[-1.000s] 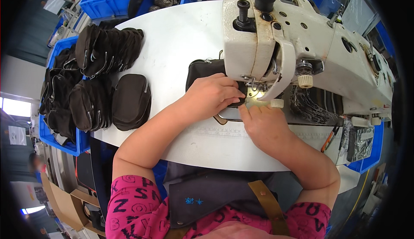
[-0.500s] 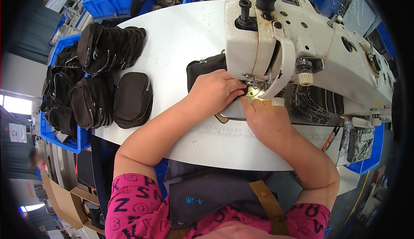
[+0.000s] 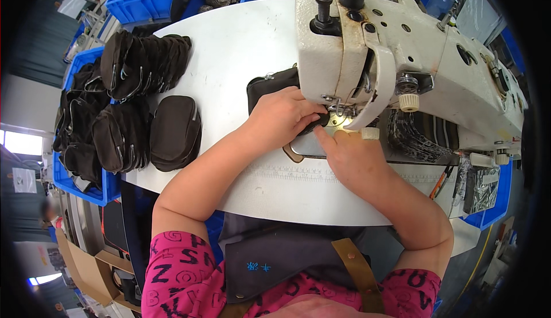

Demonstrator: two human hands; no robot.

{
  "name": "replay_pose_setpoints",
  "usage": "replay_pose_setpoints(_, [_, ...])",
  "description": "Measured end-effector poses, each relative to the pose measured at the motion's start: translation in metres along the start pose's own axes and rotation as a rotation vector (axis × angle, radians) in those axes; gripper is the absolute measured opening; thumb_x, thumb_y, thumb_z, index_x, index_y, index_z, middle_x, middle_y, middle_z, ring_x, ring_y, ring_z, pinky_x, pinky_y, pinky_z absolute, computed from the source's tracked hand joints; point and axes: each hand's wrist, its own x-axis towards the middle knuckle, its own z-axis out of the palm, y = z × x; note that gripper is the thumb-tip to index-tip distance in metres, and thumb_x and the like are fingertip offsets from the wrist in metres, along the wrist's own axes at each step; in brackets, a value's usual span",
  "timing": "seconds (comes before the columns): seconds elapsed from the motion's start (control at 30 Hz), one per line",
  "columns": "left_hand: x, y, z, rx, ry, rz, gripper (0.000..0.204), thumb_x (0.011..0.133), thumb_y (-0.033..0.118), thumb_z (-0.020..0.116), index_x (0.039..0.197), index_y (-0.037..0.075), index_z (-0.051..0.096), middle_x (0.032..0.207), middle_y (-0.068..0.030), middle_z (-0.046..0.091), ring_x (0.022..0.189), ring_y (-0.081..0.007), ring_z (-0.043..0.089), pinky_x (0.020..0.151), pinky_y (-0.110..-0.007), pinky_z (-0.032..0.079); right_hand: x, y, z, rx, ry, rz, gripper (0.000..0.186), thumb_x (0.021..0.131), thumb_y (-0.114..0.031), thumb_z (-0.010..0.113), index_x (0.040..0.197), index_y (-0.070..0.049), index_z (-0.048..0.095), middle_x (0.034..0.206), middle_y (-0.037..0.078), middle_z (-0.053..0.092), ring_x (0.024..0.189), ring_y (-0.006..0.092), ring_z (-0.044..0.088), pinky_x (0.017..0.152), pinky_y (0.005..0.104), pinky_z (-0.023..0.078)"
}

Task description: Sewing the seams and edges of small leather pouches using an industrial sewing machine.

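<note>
A dark brown zippered pouch [image 3: 265,90] lies on the white table, partly under the head of the white sewing machine [image 3: 321,48]. My left hand [image 3: 281,117] is closed on the pouch, its fingertips at the near edge beside the presser foot. My right hand [image 3: 356,156] rests just right of it, on the near side of the lit needle plate [image 3: 338,121]. Its thumb points toward the pouch edge, and the other fingers curl down with their tips hidden. Whatever they hold, if anything, cannot be made out. The machine head covers the pouch's right part.
Left on the table sit a single brown pouch [image 3: 175,133] and stacked pouches [image 3: 146,65], beside a blue crate [image 3: 109,175] full of more. Dark striped pieces [image 3: 430,131] lie under the machine arm. An orange-handled tool [image 3: 441,182] lies at the right, and a ruler scale [image 3: 287,173] runs along the table.
My right thumb has drawn slightly back from the pouch edge. The near corner of the pouch shows a little more under my left fingers. The rest of the table looks the same.
</note>
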Motion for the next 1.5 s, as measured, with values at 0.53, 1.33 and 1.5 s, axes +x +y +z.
replay_pose_setpoints(0.53, [0.003,-0.008,-0.001,0.141,0.07,0.171,0.017,0.082,0.013,0.076,0.098,0.015,0.08,0.103,0.0012,0.074,0.1,-0.0218,0.069,0.076,-0.033,0.058,0.002,0.002,0.001,0.013,-0.016,-0.003,0.052,0.079,-0.01,0.07,0.131,-0.008,0.068,0.076,0.004,0.063,0.063,0.0204,0.062,0.057,0.036,0.045])
replay_pose_setpoints(1.33, [0.001,0.005,0.012,0.234,0.115,0.018,0.009,0.086,0.017,0.073,0.093,0.011,0.074,0.092,-0.0008,0.068,0.088,-0.0219,0.069,0.068,-0.037,0.058,0.005,-0.001,0.003,0.041,0.024,0.082,0.044,0.079,-0.008,0.07,0.123,-0.008,0.072,0.076,0.004,0.064,0.07,0.0235,0.067,0.062,0.0368,0.053])
replay_pose_setpoints(1.5, [0.003,0.008,0.014,0.222,0.131,-0.002,0.01,0.086,0.017,0.073,0.094,0.011,0.073,0.091,-0.001,0.068,0.088,-0.0221,0.069,0.067,-0.037,0.058,0.003,0.0,0.007,0.024,0.035,0.083,0.041,0.079,-0.009,0.071,0.12,-0.009,0.073,0.077,0.004,0.065,0.071,0.0226,0.067,0.062,0.0354,0.053])
